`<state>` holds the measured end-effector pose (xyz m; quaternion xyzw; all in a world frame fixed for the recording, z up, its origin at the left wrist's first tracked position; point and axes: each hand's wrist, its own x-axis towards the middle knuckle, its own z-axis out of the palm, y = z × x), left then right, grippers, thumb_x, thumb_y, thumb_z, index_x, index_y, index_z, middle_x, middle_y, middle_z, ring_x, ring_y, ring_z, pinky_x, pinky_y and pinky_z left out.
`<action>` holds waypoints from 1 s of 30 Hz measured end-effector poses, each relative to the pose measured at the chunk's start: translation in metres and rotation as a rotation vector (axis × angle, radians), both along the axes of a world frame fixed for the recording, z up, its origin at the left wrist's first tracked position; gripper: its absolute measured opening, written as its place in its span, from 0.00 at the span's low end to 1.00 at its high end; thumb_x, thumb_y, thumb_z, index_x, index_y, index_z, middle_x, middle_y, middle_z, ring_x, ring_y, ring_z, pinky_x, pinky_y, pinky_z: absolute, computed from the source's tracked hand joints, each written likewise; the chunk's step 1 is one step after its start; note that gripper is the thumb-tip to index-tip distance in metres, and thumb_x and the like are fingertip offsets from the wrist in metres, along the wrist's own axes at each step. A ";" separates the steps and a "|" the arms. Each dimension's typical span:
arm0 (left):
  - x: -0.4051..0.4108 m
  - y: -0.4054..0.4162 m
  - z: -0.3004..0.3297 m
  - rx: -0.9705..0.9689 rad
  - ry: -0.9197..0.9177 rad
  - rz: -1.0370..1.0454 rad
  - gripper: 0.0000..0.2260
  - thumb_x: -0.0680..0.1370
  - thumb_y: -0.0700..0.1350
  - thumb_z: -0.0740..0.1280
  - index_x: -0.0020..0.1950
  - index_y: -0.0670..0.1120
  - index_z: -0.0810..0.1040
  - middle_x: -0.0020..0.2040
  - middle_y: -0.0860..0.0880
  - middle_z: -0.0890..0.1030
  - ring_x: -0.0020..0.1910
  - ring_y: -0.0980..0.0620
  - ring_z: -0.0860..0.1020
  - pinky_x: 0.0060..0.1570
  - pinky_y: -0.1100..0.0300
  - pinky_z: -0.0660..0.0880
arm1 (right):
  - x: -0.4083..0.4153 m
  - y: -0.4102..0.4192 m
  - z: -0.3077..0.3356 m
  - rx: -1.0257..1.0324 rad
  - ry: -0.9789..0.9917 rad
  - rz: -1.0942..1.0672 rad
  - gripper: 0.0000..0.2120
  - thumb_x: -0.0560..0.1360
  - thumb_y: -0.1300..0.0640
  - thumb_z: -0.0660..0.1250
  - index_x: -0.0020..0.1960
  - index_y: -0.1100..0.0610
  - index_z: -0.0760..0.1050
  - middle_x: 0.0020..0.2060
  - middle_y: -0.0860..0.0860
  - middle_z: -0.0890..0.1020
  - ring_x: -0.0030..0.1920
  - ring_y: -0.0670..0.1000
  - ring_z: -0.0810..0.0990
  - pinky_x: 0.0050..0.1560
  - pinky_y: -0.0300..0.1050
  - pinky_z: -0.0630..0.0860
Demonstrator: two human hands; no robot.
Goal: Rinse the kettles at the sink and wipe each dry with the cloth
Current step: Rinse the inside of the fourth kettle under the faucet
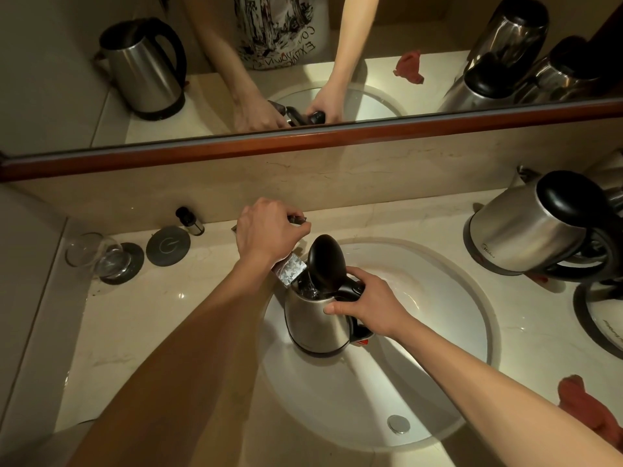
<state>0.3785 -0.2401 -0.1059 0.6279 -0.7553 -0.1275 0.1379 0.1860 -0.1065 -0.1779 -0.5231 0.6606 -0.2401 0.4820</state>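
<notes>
The sink (455,332) sits in the middle of the pale tabletop (209,264), so every place here is told from the sink.

Far left of the sink stands a glass (97,256) on a dark coaster (129,264), with a round dark disc (168,247) beside it and a small dark bottle (189,221) behind.

At the back left edge of the sink, the left hand (266,230) has its fingers curled round the tap handle (296,219). The shiny tap spout (289,272) pokes out below the wrist, just over the mouth of the steel kettle (315,318). That kettle stands upright inside the sink with its black lid (326,261) tipped open. Water looks to be inside near the top, but I cannot tell if the tap is running.

The right hand (367,303) wraps the kettle's black handle (350,293), thumb on the steel side.

I think this step is filling the kettle to rinse it. To do it well, keep the mouth right under the spout, hold the handle tight as it gets heavy, and turn the tap off before it spills. Then swirl and pour into the sink.

Right of the sink, a second kettle (526,230) waits on the tabletop. Near the front right lies the red cloth (580,399) for drying.
</notes>
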 end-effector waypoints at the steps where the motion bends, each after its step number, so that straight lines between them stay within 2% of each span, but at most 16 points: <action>1: 0.000 0.000 0.001 -0.002 -0.001 -0.002 0.13 0.74 0.61 0.68 0.52 0.58 0.87 0.47 0.53 0.85 0.49 0.49 0.80 0.49 0.53 0.75 | 0.000 0.000 0.000 -0.002 0.001 0.001 0.36 0.62 0.43 0.84 0.68 0.40 0.75 0.59 0.41 0.83 0.60 0.45 0.80 0.58 0.38 0.72; 7: 0.000 0.001 0.001 -0.005 0.004 -0.004 0.13 0.75 0.60 0.69 0.52 0.57 0.87 0.47 0.53 0.86 0.49 0.49 0.80 0.51 0.52 0.77 | 0.000 0.000 0.000 -0.004 -0.003 0.006 0.35 0.63 0.44 0.85 0.67 0.40 0.76 0.58 0.40 0.83 0.59 0.43 0.79 0.57 0.37 0.72; 11: -0.001 0.001 0.001 -0.001 0.012 0.003 0.13 0.75 0.61 0.69 0.52 0.57 0.87 0.46 0.54 0.86 0.49 0.49 0.81 0.52 0.51 0.79 | -0.001 0.000 -0.001 -0.017 -0.005 0.019 0.37 0.62 0.41 0.84 0.68 0.39 0.77 0.58 0.39 0.84 0.61 0.43 0.80 0.61 0.41 0.73; 17: 0.000 0.001 0.002 -0.005 0.004 -0.002 0.13 0.75 0.61 0.69 0.52 0.57 0.87 0.47 0.53 0.86 0.49 0.49 0.81 0.52 0.51 0.78 | -0.001 0.001 -0.001 -0.023 -0.009 0.026 0.38 0.60 0.39 0.82 0.69 0.39 0.77 0.58 0.38 0.84 0.61 0.42 0.80 0.62 0.42 0.74; 26: 0.000 0.001 0.001 0.002 0.005 -0.002 0.13 0.75 0.61 0.69 0.52 0.57 0.87 0.47 0.54 0.86 0.51 0.49 0.80 0.52 0.52 0.77 | -0.001 0.000 0.001 -0.029 -0.010 0.030 0.33 0.63 0.45 0.85 0.63 0.32 0.75 0.57 0.38 0.84 0.60 0.41 0.80 0.58 0.33 0.71; 28: 0.000 0.001 0.001 0.005 0.003 -0.002 0.13 0.75 0.61 0.69 0.53 0.57 0.87 0.47 0.53 0.86 0.52 0.48 0.79 0.52 0.51 0.77 | -0.001 0.000 0.001 -0.032 -0.010 0.032 0.32 0.63 0.45 0.85 0.61 0.30 0.75 0.57 0.38 0.84 0.60 0.41 0.80 0.59 0.34 0.72; 30: -0.001 0.001 0.002 0.006 -0.004 0.001 0.13 0.75 0.61 0.69 0.53 0.57 0.87 0.48 0.53 0.86 0.53 0.48 0.79 0.53 0.51 0.76 | -0.001 0.000 0.001 -0.030 -0.010 0.034 0.33 0.63 0.44 0.84 0.64 0.33 0.76 0.58 0.38 0.84 0.60 0.42 0.80 0.60 0.37 0.72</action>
